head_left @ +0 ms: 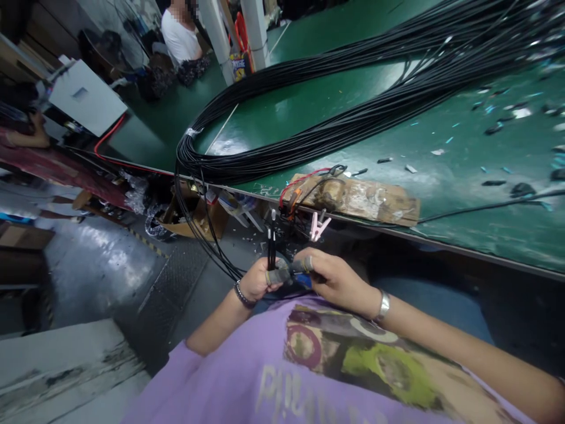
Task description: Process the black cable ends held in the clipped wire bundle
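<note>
My left hand (260,280) is closed round several thin black cables (271,250), whose white-tipped ends stick up above the fist. Close beside it, my right hand (331,275) has thumb and fingers pinched together at the cable ends between the hands; what exactly they grip is too small and blurred to make out. Grey tape wraps fingers on both hands. From the left fist the cables run back to a large black cable bundle (265,159) looped on the green table (265,126). In front of the hands, a pale pink clip (318,226) is at the table edge.
A worn wooden block (366,199) with red and black wires lies along the table edge. Black and blue scraps (494,126) litter the right side. Below the table stands a cardboard box (198,218). A white box (87,99) and a co-worker (180,36) are farther back.
</note>
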`<state>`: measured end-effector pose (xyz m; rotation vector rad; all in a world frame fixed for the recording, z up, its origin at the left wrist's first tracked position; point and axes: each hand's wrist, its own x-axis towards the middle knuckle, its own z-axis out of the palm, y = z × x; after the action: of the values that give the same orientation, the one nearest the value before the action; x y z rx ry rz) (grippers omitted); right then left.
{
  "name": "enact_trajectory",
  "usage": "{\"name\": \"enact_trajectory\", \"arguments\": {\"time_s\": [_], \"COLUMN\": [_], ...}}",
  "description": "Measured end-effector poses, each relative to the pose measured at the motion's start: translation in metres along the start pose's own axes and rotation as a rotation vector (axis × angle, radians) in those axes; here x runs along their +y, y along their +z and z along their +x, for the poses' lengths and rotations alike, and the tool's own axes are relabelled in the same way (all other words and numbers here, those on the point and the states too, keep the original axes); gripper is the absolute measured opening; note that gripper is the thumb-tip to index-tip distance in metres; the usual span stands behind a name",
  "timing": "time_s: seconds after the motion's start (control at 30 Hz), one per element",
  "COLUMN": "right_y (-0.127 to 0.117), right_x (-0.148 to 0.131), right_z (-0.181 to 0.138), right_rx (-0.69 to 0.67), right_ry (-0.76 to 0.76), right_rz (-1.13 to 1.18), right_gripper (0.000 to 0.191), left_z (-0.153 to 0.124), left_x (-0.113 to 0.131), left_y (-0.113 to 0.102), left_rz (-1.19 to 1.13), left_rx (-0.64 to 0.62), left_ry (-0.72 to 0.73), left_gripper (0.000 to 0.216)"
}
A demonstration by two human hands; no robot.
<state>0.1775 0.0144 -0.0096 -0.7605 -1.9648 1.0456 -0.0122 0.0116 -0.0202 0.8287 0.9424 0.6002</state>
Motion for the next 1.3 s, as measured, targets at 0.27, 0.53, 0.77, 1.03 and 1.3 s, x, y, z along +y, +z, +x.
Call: {"name": "enact_trajectory", "arguments": {"time_s": [0.27,0.53,0.77,1.03,1.3], "right_y": [-0.003,-0.008,-0.015,-0.017,-0.011], "right_x": [0.014,0.011,0.018,0.014,0.019], "right_z": [0.006,0.007,0.012,0.032,0.035], "right_rx": [-0.229,-0.240,0.157,0.303,0.374], "right_ry": [0.371,0.547,0.696,0.654,0.709], "right_rz": [0.493,0.606,0.921,0.895,1.123], "right_gripper": [0.030,0.032,0.059,0.056,0.046], "left_z": [0.003,0.010,0.019,0.035,0.042], "left_x": [-0.002,0.007,0.023,0.041,0.040], "left_y": [0.001,-0.001,-0.002,0.022,0.026], "left_rz": [0.007,0.161,0.027,-0.136,-0.147], "left_rx": [0.009,-0.020,0.092,0.148,0.167], "left_ry": [-0.068,0.080,0.226,0.265,0.225], "left_gripper": [0.055,0.044,0.043,0.047,0.047]}}
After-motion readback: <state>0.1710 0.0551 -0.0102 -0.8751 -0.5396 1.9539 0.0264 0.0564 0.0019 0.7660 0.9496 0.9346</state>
